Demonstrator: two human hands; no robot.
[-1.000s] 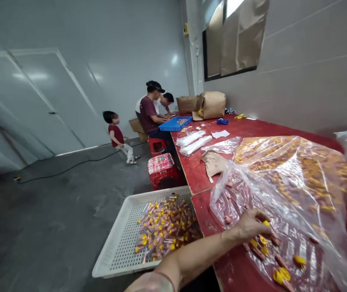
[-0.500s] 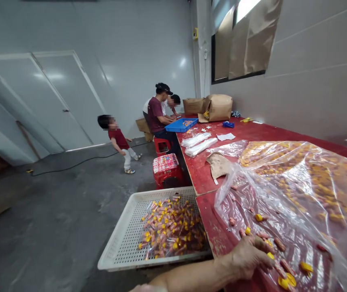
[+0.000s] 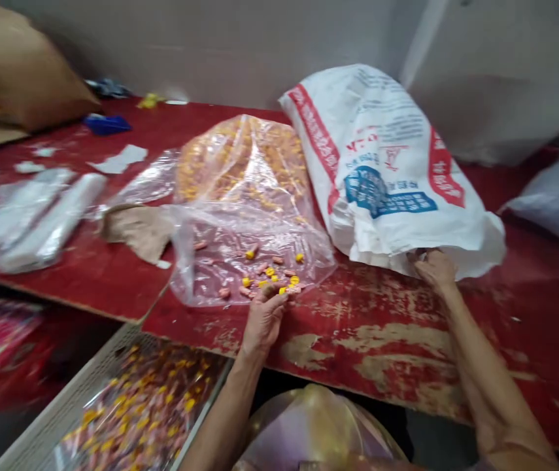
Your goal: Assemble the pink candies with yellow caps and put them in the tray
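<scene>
Yellow-and-pink pieces [image 3: 270, 271] are seen in three places: piled inside a clear bag, scattered loose on its flat front, and massed in a crate. Everything but the crate is carried by the red desk [image 3: 406, 333], whose paint is worn away near the front edge. Its back right part is taken up by a plump white sack [image 3: 391, 163], marked with red bands and blue print, its mouth turned to the front. Just left of the sack, the clear bag [image 3: 220, 219] is laid. Below the desk's edge, at lower left, the white crate [image 3: 66, 399] is partly shown. Farther left, folded clear plastic [image 3: 53, 229] is placed near a scrap of brown paper [image 3: 136, 229]. At the sack's mouth the right hand [image 3: 436, 268] is held, its fingertips partly hidden; what is grasped there cannot be told. By the loose pieces the left hand [image 3: 264, 317] is held, its grip set right at them; whether one is pinched cannot be told.
</scene>
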